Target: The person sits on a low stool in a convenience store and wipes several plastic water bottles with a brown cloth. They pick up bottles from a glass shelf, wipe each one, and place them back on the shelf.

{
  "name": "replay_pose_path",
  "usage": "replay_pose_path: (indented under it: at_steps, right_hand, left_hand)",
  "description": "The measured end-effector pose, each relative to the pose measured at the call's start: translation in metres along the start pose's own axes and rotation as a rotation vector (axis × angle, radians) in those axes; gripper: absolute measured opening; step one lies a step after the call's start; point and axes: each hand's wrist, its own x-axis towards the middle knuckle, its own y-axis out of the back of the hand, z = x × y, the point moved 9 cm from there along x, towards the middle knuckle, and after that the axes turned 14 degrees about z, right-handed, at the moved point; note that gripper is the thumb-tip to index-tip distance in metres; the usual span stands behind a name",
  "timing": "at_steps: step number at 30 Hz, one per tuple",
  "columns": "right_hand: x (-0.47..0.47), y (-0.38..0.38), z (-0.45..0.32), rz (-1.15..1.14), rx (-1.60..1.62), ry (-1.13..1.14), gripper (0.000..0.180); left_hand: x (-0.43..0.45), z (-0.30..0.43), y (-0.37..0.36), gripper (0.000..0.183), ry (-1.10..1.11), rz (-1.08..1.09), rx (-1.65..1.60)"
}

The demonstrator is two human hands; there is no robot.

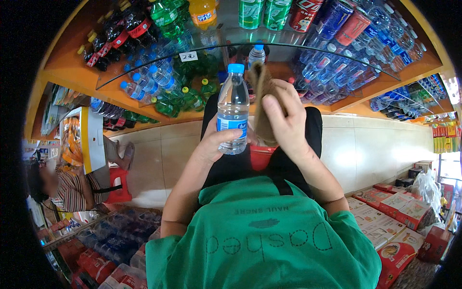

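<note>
My left hand (216, 139) is wrapped around the lower part of a clear plastic water bottle (234, 108) with a blue cap and blue label, held upright before my lap. Just to its right, my right hand (287, 112) grips a folded brown cloth (265, 104), with the thumb on its near side. Cloth and bottle are close together; whether they touch cannot be told. Behind them, another blue-capped water bottle (257, 54) stands on the shelf. A red stool seat (261, 157) shows between my knees.
A glass shelf (216, 45) with bottles and cans spans the front. Small water bottles (144, 83) and green bottles (191, 97) stand below. At left, a person (75, 186) sits holding a white-and-yellow box (92, 139). Cartons (389, 231) lie at right, wrapped drink packs (119, 231) at lower left.
</note>
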Motion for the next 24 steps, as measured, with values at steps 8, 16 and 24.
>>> replay_pose_path:
  at_steps: [8, 16, 24]
  right_hand:
    - [-0.016, -0.021, -0.038, -0.09, -0.214, 0.508, 0.044]
    - [-0.008, -0.005, 0.083, 0.194, 0.617, -0.941, 0.03]
    - [0.006, -0.031, 0.018, -0.35, 0.59, -0.4, 0.058]
  left_hand:
    - [-0.003, -0.024, 0.017, 0.07, 0.084, 0.042, 0.067]
    - [-0.012, -0.012, -0.012, 0.069, 0.054, -0.159, 0.031]
    - [-0.018, -0.031, -0.024, 0.074, 0.142, -0.241, 0.049]
